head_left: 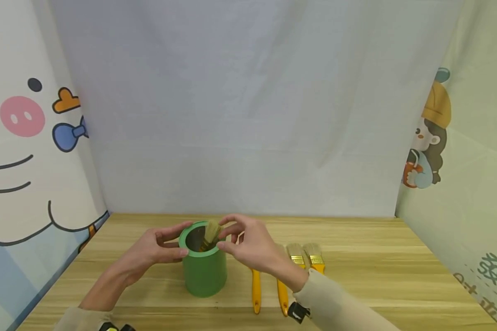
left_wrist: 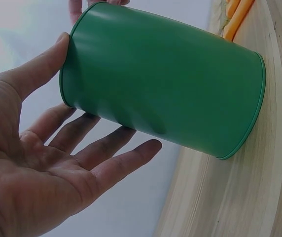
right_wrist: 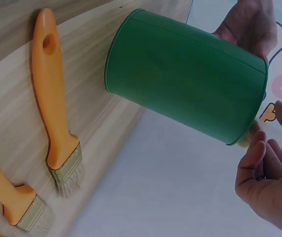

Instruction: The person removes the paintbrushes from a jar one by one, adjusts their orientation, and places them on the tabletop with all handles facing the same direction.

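On the table (head_left: 364,280) | green can (head_left: 205,276) upright, paintbrush (head_left: 210,234) inside, bristles (head_left: 213,229) up | left hand (head_left: 154,250): grip holds can's rim | right hand (head_left: 253,242): grip wide, beside bristles | paintbrush likely light, stiff-handled, soft-tipped; best held at metal band (head_left: 205,244)

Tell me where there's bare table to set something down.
The widest bare patch of table lies between the loose brushes and the right curtain. A narrower strip runs behind the brushes to the back curtain. The middle is crowded: can, left hand, right hand and brushes sit close together.
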`<state>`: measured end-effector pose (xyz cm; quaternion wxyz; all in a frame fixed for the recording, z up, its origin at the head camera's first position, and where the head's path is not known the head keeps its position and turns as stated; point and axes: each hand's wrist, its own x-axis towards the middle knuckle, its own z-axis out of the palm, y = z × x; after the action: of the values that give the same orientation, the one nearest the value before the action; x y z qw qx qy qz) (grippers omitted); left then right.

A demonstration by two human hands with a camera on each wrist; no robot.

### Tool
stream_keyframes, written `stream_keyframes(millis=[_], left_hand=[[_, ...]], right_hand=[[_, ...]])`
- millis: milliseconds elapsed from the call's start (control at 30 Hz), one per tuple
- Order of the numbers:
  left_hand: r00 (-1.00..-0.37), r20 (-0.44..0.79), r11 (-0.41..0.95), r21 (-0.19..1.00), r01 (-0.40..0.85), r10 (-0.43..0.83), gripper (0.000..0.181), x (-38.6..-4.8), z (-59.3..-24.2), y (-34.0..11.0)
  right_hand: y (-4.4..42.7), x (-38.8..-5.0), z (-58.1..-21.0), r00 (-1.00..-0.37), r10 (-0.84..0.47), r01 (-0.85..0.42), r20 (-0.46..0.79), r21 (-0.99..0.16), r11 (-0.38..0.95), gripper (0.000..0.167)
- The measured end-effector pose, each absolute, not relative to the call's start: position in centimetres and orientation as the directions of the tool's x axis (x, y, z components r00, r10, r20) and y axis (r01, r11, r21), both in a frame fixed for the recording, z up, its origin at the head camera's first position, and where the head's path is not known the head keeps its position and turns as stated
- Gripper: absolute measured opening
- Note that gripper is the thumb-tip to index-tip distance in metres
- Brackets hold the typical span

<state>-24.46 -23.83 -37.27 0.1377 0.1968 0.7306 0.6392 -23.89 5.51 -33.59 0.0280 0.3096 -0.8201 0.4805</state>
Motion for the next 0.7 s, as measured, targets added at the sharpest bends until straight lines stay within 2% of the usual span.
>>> stream_keyframes(millis=[267,500,700], left_hand=[[-0.883,0.047,0.11,0.988,0.11,0.466,0.075,-24.4,-37.1,-23.8],[-0.885,0.032,0.111,0.989,0.094,0.465,0.076,-24.4,-37.0,-23.9],[-0.888,0.021,0.107,0.991,0.079,0.46,0.078,-24.4,-36.9,-23.8]], right_hand=[[3.8,-24.8,-33.6,-0.826,-0.452,-0.53,0.338,-0.74,0.415,0.042],[2.6,-25.8,-33.5,-0.845,-0.449,-0.486,0.29,-0.767,0.419,0.044],[1.7,-26.4,-33.7,-0.806,-0.488,-0.554,0.336,-0.72,0.419,0.045]])
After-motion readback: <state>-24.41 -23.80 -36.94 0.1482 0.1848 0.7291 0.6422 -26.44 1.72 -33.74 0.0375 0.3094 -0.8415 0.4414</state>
